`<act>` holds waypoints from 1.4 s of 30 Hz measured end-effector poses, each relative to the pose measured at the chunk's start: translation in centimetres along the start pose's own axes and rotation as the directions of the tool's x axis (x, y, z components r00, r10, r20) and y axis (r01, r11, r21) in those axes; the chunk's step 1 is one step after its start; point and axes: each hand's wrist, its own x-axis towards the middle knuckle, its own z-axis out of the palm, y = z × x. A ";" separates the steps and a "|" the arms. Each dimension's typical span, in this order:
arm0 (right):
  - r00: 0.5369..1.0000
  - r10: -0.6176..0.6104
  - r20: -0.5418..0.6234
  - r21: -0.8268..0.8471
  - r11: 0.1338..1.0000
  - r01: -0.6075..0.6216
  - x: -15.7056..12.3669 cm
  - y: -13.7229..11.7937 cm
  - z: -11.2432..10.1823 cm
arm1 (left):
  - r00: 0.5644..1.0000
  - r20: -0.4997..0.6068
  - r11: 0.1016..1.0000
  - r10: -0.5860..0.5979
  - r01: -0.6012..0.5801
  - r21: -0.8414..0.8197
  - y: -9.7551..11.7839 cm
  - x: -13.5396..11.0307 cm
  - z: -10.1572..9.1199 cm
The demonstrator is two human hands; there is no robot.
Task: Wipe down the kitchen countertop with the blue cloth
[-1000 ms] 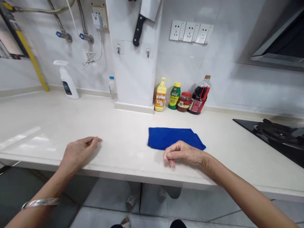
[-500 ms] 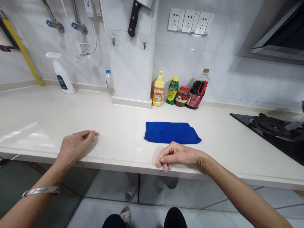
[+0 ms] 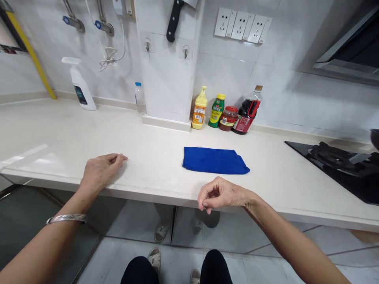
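My left hand point(image 3: 103, 169) rests on the pale countertop point(image 3: 154, 165) near its front edge, fingers curled in and thumb against the index finger; nothing shows in it. A silver bangle point(image 3: 66, 218) circles that wrist. By the front edge, my right hand point(image 3: 220, 193) is loosely closed, its thumb meeting the bent fingers around a hollow with nothing visible inside. Just behind the right hand lies a folded blue cloth point(image 3: 215, 160), flat on the counter. A small gap of counter separates the hand from the cloth.
Against the wall stand a yellow bottle point(image 3: 199, 108), a green bottle point(image 3: 217, 111), a red-lidded jar point(image 3: 227, 118) and a large dark sauce bottle point(image 3: 246, 112). Further left are a clear bottle point(image 3: 140, 98) and a white spray bottle point(image 3: 81, 86). A black stove point(image 3: 340, 165) is at right.
The view has shifted slightly. My right hand's fingers have curled in more, with the thumb nearer the fingertips. My left hand keeps its pose, and the cloth lies as before.
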 end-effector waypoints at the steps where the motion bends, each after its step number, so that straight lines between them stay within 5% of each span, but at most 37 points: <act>1: 1.000 -0.009 -0.004 -0.002 1.000 0.009 -0.2 0.1 0.2 | 1.000 0.004 1.000 -0.003 0.003 -0.002 0.0 0.0 0.0; 16: 0.993 0.073 -0.092 -0.211 0.973 -0.091 -0.2 -0.4 1.5 | 1.000 -0.011 0.996 -0.003 0.002 -0.088 0.1 -0.4 0.2; 27: 0.982 -0.143 -0.125 -0.362 0.928 0.089 -1.0 0.6 3.1 | 1.000 -0.026 0.996 0.004 -0.006 -0.084 0.5 -0.7 0.2; 29: 0.937 -0.239 -0.255 -0.428 0.897 0.112 -1.3 0.4 1.9 | 1.000 -0.027 0.997 0.005 -0.007 -0.081 0.6 -0.9 0.2; 32: 0.728 -0.501 -0.468 -0.703 0.710 0.036 -0.8 0.1 -1.9 | 0.999 -0.028 0.995 0.020 -0.022 -0.093 0.7 -1.0 0.1; 33: 0.692 -0.546 -0.473 -0.786 0.616 -0.051 -0.3 0.2 -3.5 | 0.999 -0.029 0.995 0.019 -0.022 -0.098 0.8 -1.0 0.0; 35: 0.722 -0.519 -0.457 -0.866 0.444 -0.230 1.1 1.0 -6.5 | 1.000 -0.030 0.994 0.006 -0.009 -0.105 0.7 -0.9 0.0; 37: 0.786 -0.355 -0.505 -0.851 0.356 -0.386 2.5 2.2 -8.7 | 1.000 -0.019 0.994 -0.017 0.014 -0.112 0.6 -0.7 0.0; 40: 0.828 -0.121 -0.548 -0.803 0.352 -0.481 3.8 3.8 -9.9 | 0.999 -0.009 0.994 -0.033 0.031 -0.103 0.2 -0.3 0.1; 42: 0.838 -0.093 -0.537 -0.804 0.356 -0.476 3.5 4.2 -9.7 | 0.999 -0.001 0.997 -0.033 0.033 -0.071 0.0 0.0 0.1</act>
